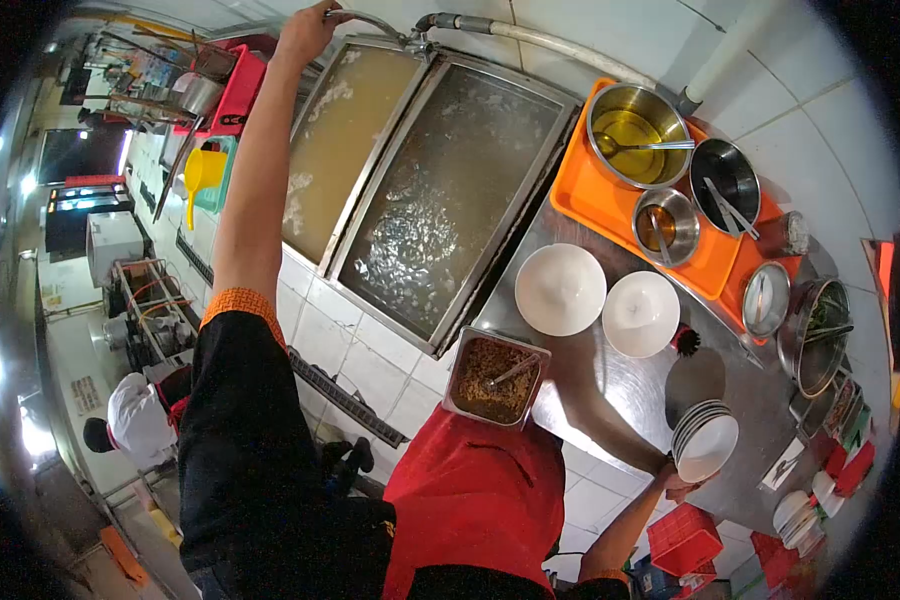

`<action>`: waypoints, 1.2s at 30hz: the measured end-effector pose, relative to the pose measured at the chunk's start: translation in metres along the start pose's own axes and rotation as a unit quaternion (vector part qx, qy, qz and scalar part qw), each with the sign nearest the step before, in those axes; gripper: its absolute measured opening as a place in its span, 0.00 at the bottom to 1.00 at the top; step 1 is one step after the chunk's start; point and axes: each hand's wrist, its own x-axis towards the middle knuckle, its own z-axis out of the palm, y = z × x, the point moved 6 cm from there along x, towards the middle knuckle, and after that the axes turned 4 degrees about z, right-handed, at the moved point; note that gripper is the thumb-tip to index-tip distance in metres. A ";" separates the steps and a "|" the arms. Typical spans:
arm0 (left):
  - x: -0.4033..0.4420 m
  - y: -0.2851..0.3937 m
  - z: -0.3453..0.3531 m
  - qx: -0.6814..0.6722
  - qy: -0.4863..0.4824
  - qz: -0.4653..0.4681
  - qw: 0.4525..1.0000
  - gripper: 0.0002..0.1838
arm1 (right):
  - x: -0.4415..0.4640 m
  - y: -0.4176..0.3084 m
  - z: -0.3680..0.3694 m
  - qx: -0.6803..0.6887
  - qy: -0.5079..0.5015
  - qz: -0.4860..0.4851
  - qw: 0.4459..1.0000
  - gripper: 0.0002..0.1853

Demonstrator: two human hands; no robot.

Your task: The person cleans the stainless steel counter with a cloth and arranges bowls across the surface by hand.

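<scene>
At the top left, my left hand (308, 36) is closed around the end of a curved metal spout (375, 25), beside two steel-framed tanks of water, one cloudy (355, 130) and one with a rippling surface (450, 190). At the lower right, my right hand (678, 484) holds a stack of white bowls (708, 448), tilted, over the edge of the steel table (630, 385). Two white bowls (560, 289) (641, 314) stand side by side on the table. Near the red apron, a square steel pan (496, 378) holds brown minced food and a spoon.
Orange trays (595, 205) carry a pot of yellow liquid (638, 135), a dark pot (725, 185) and a smaller pot (667, 228). A yellow scoop (204, 170) lies left. A person in a white cap (138, 420) is at far left. Red crates (685, 537) stand lower right.
</scene>
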 end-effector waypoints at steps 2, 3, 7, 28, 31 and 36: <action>0.001 0.016 -0.012 0.028 -0.006 -0.044 0.999 0.20 | 0.003 0.000 0.000 -0.002 0.005 -0.001 1.000 0.44; 0.001 0.021 -0.019 0.055 -0.012 -0.086 0.995 0.20 | 0.002 0.000 0.000 -0.002 0.004 0.000 1.000 0.43; 0.034 -0.015 0.017 0.270 -0.084 -0.062 0.957 0.21 | 0.003 0.000 0.003 -0.009 0.009 -0.002 1.000 0.42; -0.050 0.051 0.136 -0.520 -0.036 -0.422 0.742 0.34 | 0.001 -0.003 -0.019 -0.052 0.006 -0.013 0.999 0.38; -0.051 0.045 0.160 -0.553 -0.042 -0.447 0.702 0.37 | -0.005 -0.003 -0.027 -0.065 -0.003 -0.015 0.998 0.38; -0.044 0.041 0.192 -0.729 -0.041 -0.412 0.545 0.25 | -0.007 -0.003 -0.032 -0.070 -0.012 -0.022 0.997 0.37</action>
